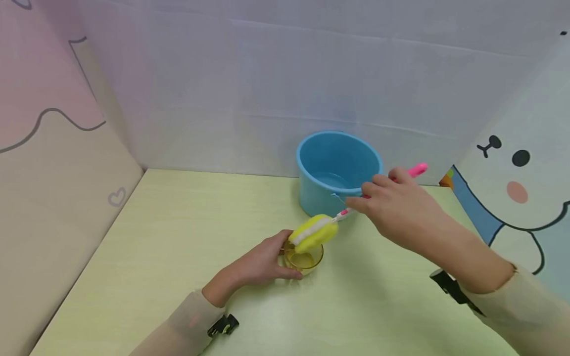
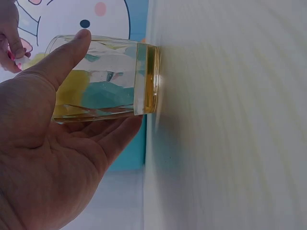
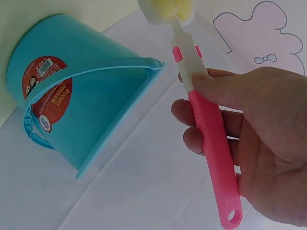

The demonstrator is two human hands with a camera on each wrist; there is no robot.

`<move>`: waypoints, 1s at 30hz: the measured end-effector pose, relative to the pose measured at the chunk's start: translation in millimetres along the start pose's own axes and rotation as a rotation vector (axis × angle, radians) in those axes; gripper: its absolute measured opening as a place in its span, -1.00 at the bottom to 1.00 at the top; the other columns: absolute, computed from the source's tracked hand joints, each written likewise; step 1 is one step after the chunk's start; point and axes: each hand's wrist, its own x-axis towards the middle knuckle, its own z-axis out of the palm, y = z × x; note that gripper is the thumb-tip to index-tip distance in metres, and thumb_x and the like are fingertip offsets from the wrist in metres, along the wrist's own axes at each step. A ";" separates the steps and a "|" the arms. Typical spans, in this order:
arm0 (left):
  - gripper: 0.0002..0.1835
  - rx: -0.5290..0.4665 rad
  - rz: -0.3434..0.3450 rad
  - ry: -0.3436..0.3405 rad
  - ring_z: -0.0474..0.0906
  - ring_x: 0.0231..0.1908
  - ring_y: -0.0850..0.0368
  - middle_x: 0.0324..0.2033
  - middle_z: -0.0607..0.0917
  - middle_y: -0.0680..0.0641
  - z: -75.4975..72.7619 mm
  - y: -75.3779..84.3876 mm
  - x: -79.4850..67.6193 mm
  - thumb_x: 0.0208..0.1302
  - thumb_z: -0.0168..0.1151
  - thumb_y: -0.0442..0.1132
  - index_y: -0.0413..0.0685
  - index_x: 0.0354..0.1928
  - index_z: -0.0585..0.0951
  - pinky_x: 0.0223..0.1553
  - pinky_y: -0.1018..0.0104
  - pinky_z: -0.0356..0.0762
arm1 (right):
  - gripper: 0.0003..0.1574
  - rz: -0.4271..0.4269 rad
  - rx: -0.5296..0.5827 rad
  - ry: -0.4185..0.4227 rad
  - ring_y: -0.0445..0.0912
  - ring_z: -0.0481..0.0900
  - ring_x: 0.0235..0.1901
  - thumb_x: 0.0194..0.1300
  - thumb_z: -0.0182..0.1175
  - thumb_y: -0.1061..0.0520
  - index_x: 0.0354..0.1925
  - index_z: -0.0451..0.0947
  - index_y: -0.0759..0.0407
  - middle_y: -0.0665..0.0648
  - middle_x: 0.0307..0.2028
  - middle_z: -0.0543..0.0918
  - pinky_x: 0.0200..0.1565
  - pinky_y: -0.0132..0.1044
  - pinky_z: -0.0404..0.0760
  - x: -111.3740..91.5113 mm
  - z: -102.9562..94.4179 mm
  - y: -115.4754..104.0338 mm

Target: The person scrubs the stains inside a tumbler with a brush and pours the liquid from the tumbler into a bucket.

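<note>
My left hand (image 1: 262, 264) grips a clear amber-tinted glass cup (image 2: 112, 79) from its left side, thumb on one side and fingers on the other. The cup stands upright, its base close over the tabletop in the left wrist view. My right hand (image 1: 403, 210) holds a cup brush by its pink and white handle (image 3: 211, 129), thumb on the white part and fingers beneath. The yellow and white sponge head (image 1: 313, 232) tilts down to the left and overlaps the cup's rim in the head view. Yellow shows through the glass in the left wrist view.
A light blue bucket (image 1: 311, 190) with a red label (image 3: 47, 91) stands behind the hands, at the back of the pale wooden table (image 1: 187, 222). Its handle (image 3: 91, 67) hangs down on the near side. Printed sheets form walls at the back and both sides.
</note>
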 end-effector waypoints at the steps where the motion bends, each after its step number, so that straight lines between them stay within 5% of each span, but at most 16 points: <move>1: -0.04 0.005 0.001 0.001 0.55 0.21 0.10 0.20 0.61 0.03 -0.1 0.0 0.0 0.15 0.68 -0.02 -0.11 0.48 0.35 0.31 0.07 0.51 | -0.52 0.003 0.005 -0.004 -0.01 0.49 -0.36 0.18 0.59 0.21 0.06 0.74 -0.08 0.01 -0.46 0.48 -0.19 -0.05 0.37 -1.4 0.9 1.1; 8: 0.01 0.013 0.001 -0.001 0.52 0.28 0.07 0.29 0.58 0.01 0.0 -0.3 -0.2 0.16 0.67 0.01 -0.11 0.54 0.30 0.35 0.04 0.48 | -0.40 0.024 0.045 -0.015 0.00 0.53 -0.33 0.17 0.59 0.23 0.15 0.74 -0.15 -0.03 -0.49 0.51 -0.21 -0.03 0.39 -12.0 6.5 8.4; 15: 0.00 0.021 -0.002 0.000 0.50 0.31 0.07 0.33 0.55 -0.01 0.3 -1.1 0.4 0.17 0.66 0.02 -0.09 0.54 0.31 0.37 0.04 0.46 | -0.53 0.014 0.078 -0.011 -0.09 0.37 -0.45 0.18 0.53 0.33 -0.01 0.75 -0.11 -0.09 -0.55 0.31 -0.25 -0.07 0.29 -24.3 10.1 13.4; 30: -0.01 0.017 -0.004 -0.001 0.53 0.26 0.07 0.29 0.57 -0.03 -0.2 0.6 0.1 0.15 0.68 -0.01 -0.10 0.52 0.32 0.31 0.07 0.53 | -0.55 -0.011 0.120 0.024 -0.10 0.46 -0.38 0.13 0.60 0.27 -0.06 0.75 -0.12 -0.12 -0.50 0.42 -0.23 -0.09 0.29 -35.7 5.3 14.3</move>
